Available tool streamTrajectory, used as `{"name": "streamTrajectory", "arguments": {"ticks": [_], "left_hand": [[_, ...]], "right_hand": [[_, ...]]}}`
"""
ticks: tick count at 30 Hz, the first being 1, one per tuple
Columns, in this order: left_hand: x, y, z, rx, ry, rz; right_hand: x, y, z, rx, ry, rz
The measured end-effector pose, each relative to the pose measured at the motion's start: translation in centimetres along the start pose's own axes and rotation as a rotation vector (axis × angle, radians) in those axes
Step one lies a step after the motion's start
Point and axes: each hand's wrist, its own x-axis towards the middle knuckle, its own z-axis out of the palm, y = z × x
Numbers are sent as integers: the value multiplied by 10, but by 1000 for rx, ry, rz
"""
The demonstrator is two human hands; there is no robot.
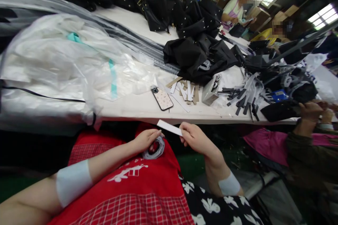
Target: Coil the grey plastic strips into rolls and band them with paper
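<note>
My left hand point(144, 141) is closed on a coil of pale grey strip point(159, 152), held over the lap of my red apron point(132, 177). Between the thumb and fingers of my right hand point(194, 137) is a flat white strip point(169, 127), its free end pointing left toward the table edge. The strip's near end is hidden by my fingers. Both hands are just below the table's front edge, close to each other. On the table beyond them lies a phone in a patterned case point(162, 98), beside a loose heap of white and brown strips point(188, 90).
Clear plastic bags point(60, 59) cover the left of the white table point(126, 107). Black bags point(190, 14) are piled along the back. To the right are black and white straps point(245, 95). A co-worker's hand point(310, 112) holds a black piece; other people work farther back.
</note>
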Motion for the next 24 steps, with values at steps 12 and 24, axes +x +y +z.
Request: {"name": "streamTrajectory", "arguments": {"ticks": [12,24], "left_hand": [[-5,9,1,74,-15,-3],[0,7,-8,211,-53,163]], "right_hand": [[4,-27,37,-429,-115,4],[22,5,45,-28,-89,13]]}}
